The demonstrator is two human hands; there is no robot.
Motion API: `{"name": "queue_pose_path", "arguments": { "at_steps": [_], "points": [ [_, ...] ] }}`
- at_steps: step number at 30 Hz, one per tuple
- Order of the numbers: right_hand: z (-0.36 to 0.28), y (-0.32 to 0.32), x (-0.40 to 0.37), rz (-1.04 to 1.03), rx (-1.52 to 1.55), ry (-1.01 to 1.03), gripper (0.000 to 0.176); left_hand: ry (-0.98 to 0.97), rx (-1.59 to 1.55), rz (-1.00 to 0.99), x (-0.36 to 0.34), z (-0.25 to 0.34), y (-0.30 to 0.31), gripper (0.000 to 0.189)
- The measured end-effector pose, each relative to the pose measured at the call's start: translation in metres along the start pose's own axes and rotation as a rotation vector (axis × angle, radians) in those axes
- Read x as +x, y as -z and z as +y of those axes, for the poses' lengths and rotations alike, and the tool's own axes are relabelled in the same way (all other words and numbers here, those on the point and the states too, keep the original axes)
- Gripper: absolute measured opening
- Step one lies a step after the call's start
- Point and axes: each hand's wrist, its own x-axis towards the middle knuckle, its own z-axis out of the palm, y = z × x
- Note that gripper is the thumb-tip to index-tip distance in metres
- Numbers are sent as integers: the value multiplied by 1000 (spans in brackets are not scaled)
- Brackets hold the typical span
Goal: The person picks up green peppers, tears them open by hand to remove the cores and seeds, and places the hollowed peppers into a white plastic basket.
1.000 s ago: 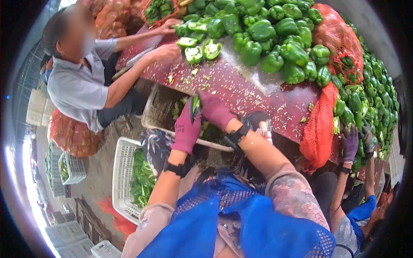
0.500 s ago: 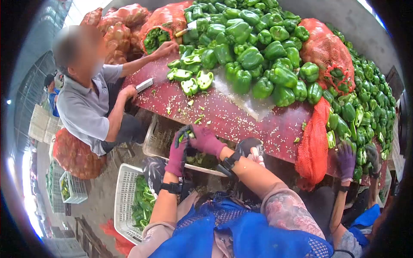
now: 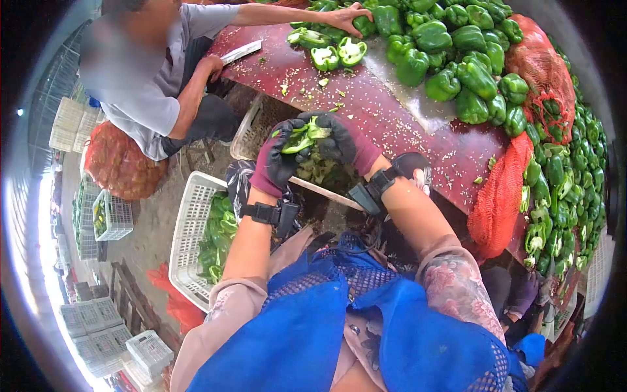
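In front of my body, over a crate beside the red table [image 3: 366, 121], I hold a cut green pepper piece [image 3: 302, 138] with both gloved hands. My left hand [image 3: 279, 157] has its fingers curled round the left end of the piece. My right hand [image 3: 336, 140] grips its right end, where a pale part shows. The two hands are close together, black at the fingers and purple at the wrists. Two pepper halves [image 3: 338, 55] lie cut side up on the table, among scattered seeds.
Whole green peppers [image 3: 450, 59] are heaped at the table's back. A red mesh bag [image 3: 499, 202] hangs over its edge. A white crate [image 3: 189, 242] with pepper pieces stands left of me. Across, a seated person holds a knife [image 3: 241, 52]; another person's gloved hand [image 3: 524, 294] is at right.
The view has shifted and tilted down. My hands have turned, showing more of the pepper piece between them. The person across has reached to a pepper on the heap. The right-hand co-worker's hands have lowered.
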Motion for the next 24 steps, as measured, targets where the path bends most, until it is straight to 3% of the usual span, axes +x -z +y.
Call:
{"name": "queue_pose_path", "arguments": {
  "at_steps": [3, 4, 7, 11, 12, 13, 14, 16, 17, 19, 20, 22, 24],
  "points": [
    [0, 21, 14, -461, 645, -212, 35, -4, -59, -78, 3, 2, -9, 41],
    [-3, 19, 14, -463, 629, -210, 35, -21, -39, -88, 0, 5, -13, 43],
    [-14, -16, -13, 83, 67, 11, 31, -42, -69, -23, 0, 4, -15, 39],
    [-1, 20, 7, 42, 345, -255, 33, -7, -282, -18, 8, -11, 29, 39],
    [-11, 11, 6, 133, 244, -271, 34, -36, -259, -115, 5, -6, 24, 45],
    [-18, 6, 5, 232, 142, -285, 36, -60, -149, -77, 6, -1, 16, 45],
    [1, 11, 7, 372, -372, -109, 39, -76, -42, -41, 6, 3, 6, 46],
    [14, 10, 2, 151, -1392, -220, 48, -98, 288, 132, -1, 17, -26, 42],
    [13, -5, -6, 62, -1904, -268, 51, -192, 494, 109, 2, 15, -15, 40],
    [13, -7, 4, 75, -1457, -308, 54, -402, 914, 69, 9, 32, 15, 37],
    [11, -4, 6, 86, -1238, -328, 56, -472, 1174, 256, -6, 46, 21, 40],
    [13, 1, 6, 219, -1257, -200, 56, -486, 1111, 331, -24, 75, 69, 37],
    [13, 7, 8, 276, -1242, -121, 53, -483, 1366, 452, -44, 98, 84, 37]
  ]
}}
